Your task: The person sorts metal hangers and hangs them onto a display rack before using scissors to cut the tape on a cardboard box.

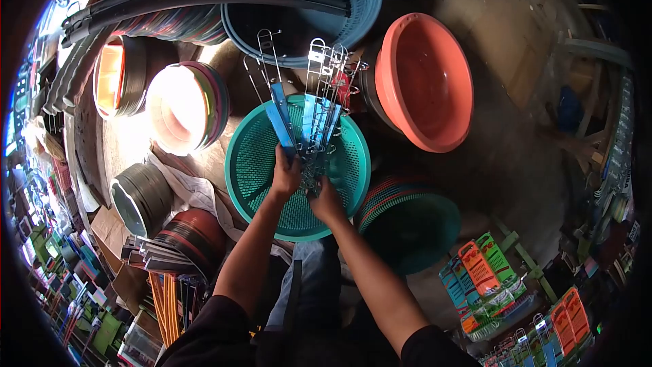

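Note:
A round green perforated basket (241, 163) lies in front of me, with several wire racks (314, 112) that have blue strips over its middle and far rim. My left hand (286, 175) is closed round the lower end of the racks on the left, where a blue strip (280, 121) slants up. Close beside it, my right hand (327, 202) grips the lower wire ends of the bundle. A small red piece (341, 88) shows among the wires at the upper right.
Beyond the basket is a large blue tub (370, 0). An orange basin (431, 85) stands to the right, stacked green baskets (414, 231) at the lower right. Bright stacked basins (178, 109) are on the left. Packaged orange and green graters (479, 268) lie at the lower right.

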Demonstrator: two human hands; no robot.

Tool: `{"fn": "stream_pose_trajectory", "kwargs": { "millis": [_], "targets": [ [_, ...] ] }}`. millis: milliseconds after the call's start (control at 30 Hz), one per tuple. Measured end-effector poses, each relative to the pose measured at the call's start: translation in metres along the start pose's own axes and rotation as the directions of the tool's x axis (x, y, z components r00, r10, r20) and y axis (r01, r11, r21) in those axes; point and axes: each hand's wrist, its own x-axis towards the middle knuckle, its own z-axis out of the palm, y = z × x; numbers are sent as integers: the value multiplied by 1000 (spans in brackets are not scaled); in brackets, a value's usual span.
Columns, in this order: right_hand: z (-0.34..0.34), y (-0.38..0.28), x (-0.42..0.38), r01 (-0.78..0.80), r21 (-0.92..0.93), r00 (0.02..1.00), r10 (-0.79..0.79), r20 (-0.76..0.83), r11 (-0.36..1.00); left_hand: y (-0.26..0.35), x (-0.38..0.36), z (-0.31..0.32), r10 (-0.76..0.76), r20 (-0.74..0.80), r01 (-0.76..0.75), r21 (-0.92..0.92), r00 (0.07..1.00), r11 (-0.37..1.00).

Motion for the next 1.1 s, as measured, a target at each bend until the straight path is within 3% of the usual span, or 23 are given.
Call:
{"fn": "stream_pose_trajectory", "kwargs": {
  "millis": [33,100,233,333,400,533,600,633,700,733,800,900,1000,1067,1100],
  "targets": [
    [2,1,2,-4,2,1000,4,3,1000,0,2,-3,-4,1,4,2,1000,1000],
    [8,6,5,108,129,994,-109,4,986,3,3,-10,-121,115,138,-160,986,977],
    [13,15,3,54,177,998,-58,18,983,39,-7,-11,-119,123,154,-334,985,930],
    [12,19,4,24,199,1000,-21,-20,980,66,-15,-9,-221,138,260,-413,965,873],
    [12,23,9,-103,290,986,59,156,951,59,-15,-11,-162,136,203,-383,977,901],
    [15,16,0,-64,281,987,19,162,958,63,-15,-8,-190,124,222,-359,974,906],
    [4,-7,-14,-15,217,987,-20,159,976,61,-12,-8,-51,126,91,-335,991,938],
    [0,-16,-18,-16,218,987,-19,157,976,68,-14,-8,-51,128,91,-334,990,938],
    [-3,-29,-23,-62,116,987,44,154,991,79,-21,-8,-166,218,260,-530,962,807],
    [8,-23,-24,-61,119,987,43,154,991,72,-20,-7,-166,217,259,-528,962,809],
    [26,-18,-27,162,104,986,-158,-45,981,57,-16,-5,40,16,-34,-258,999,966],
    [28,-17,-37,157,160,987,-151,-53,974,41,-14,-14,-107,20,108,-299,994,948],
    [18,-25,-40,218,237,970,-182,-163,947,14,-3,-20,-26,-19,20,-263,999,965],
    [8,-28,-40,244,244,965,-210,-157,938,11,0,-21,-56,-66,29,-350,996,936],
    [3,-28,-40,268,253,960,-236,-151,930,8,2,-25,-109,-63,90,-248,992,965]
  ]
}}
